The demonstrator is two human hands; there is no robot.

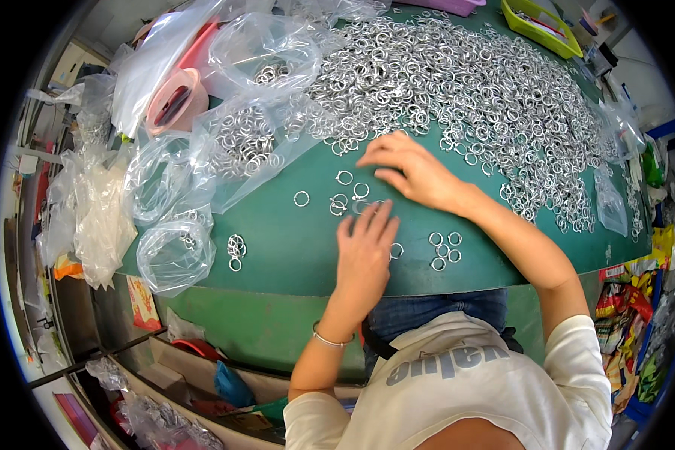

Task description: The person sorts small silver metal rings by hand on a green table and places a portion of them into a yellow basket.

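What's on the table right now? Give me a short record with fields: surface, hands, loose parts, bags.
surface: green table
left hand: flat on the table, fingers among a few loose rings
right hand: spread at the edge of the big ring pile
small group: rings right of the left hand
bags: clear plastic bags at left, some holding rings

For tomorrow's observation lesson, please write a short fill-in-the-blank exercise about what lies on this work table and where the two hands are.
1. The table has a ____ top.
2. The big heap at the far side is made of small metal ____.
3. The left hand wears a thin ____ on its wrist.
4. The right hand lies ____ from the person than the left hand.

Missing words: green; rings; bracelet; farther
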